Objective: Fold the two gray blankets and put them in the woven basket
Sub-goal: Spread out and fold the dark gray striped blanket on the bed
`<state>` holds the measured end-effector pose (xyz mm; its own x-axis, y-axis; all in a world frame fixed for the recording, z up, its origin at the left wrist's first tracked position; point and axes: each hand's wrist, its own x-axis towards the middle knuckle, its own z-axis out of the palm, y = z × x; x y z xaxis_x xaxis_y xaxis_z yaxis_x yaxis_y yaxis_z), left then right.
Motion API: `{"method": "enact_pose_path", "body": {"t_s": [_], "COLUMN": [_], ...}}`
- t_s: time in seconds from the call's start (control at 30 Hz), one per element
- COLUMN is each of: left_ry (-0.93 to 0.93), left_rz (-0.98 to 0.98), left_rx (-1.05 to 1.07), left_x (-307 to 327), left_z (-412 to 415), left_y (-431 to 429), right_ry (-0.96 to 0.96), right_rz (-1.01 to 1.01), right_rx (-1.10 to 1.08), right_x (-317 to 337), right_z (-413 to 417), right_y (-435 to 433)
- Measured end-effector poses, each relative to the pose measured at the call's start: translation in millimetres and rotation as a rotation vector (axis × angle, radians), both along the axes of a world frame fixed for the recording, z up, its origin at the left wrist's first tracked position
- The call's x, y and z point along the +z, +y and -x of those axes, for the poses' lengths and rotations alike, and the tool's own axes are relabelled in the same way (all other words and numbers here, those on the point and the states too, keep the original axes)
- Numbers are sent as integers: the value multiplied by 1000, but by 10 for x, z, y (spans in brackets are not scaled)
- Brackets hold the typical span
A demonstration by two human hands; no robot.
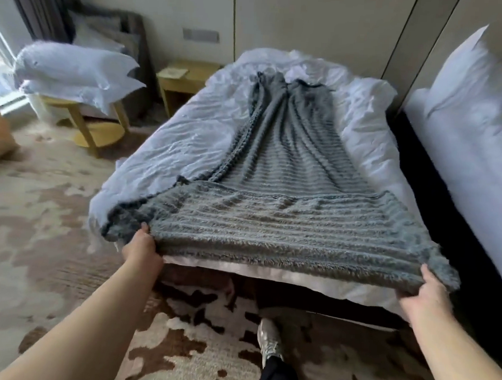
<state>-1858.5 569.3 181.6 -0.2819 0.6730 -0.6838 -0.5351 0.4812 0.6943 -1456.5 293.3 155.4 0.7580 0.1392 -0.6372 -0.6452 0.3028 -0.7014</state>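
Both hands, left (140, 249) and right (420, 297), grip gray blanket (286, 221) (on bed (188, 133)).

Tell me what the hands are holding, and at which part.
Both hold the gray blanket, which lies along the bed. The left hand grips its near left corner, the right hand its near right corner.

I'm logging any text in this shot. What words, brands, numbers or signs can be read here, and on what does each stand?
None can be read.
On the card on the bedside table: too blurred to tell if there is print.
On the wall plate: no legible marking.
On the shoe: no brand legible.
On the blanket: no label shows.
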Motion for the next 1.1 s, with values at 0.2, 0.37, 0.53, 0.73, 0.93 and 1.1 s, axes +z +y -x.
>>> {"method": "enact_pose_path", "body": {"t_s": [0.2,0.37,0.53,0.73,0.93,1.1], "left_ry": [19,35,38,-18,-36,-84], "left_rz": [0,57,83,49,51,-31], "left_rx": [-73,20,17,-53,-184,-221], "left_x": [-268,-459,-517,-435,-163,130], "left_z": [449,629,629,521,293,-181], "left_y": [-572,-942,-1044,-899,-608,-167], "right_ry": [54,141,193,158,62,38], "right_rz": [94,100,121,123,56,79], "right_rx": [-49,-84,-68,-73,-12,55], "right_x": [-16,-215,-276,-258,-31,372], "right_z": [639,876,857,718,490,72], "right_y": [-675,-1084,-1208,-1095,-747,-120]}}
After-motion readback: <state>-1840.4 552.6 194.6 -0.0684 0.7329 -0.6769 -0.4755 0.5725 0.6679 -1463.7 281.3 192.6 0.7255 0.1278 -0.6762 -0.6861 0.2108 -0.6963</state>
